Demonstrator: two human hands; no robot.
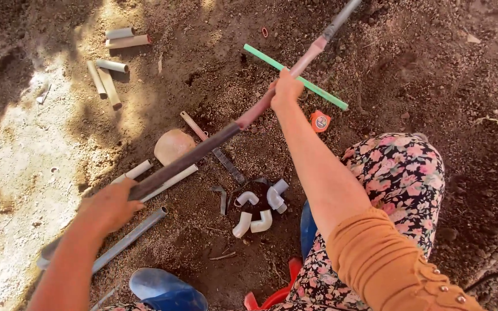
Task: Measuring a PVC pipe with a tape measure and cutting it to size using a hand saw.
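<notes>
Over bare, crumbly soil, the person holds a long pipe (pixel 203 151) slantwise above the ground, dark along its lower stretch, pinkish in the middle and grey toward the top edge of the view. The left hand (pixel 109 206) is wrapped around the lower, dark end, fingers closed about it; the right hand (pixel 286 89) is clenched on the pinkish part farther up, arm stretched out.

Beneath the pipe lie a cluster of white elbow fittings (pixel 257 210), a thin green rod (pixel 295 77) crossing under the right hand, an orange tape measure (pixel 320 121) just beside that rod, a rounded tan stone (pixel 173 145), and a grey pipe (pixel 129 237) on the ground near the left hand. Short tan pipe offcuts (pixel 110 69) sit scattered toward the upper left corner of the dirt patch. A blue boot (pixel 165 289) shows at the bottom edge.

The pipe is long and gripped well short of its far end, so that end could likely sag or swing and strike the ground. Loose soil might also get into an open end if it dips. The small fittings below could be knocked or buried by a dropped pipe.
</notes>
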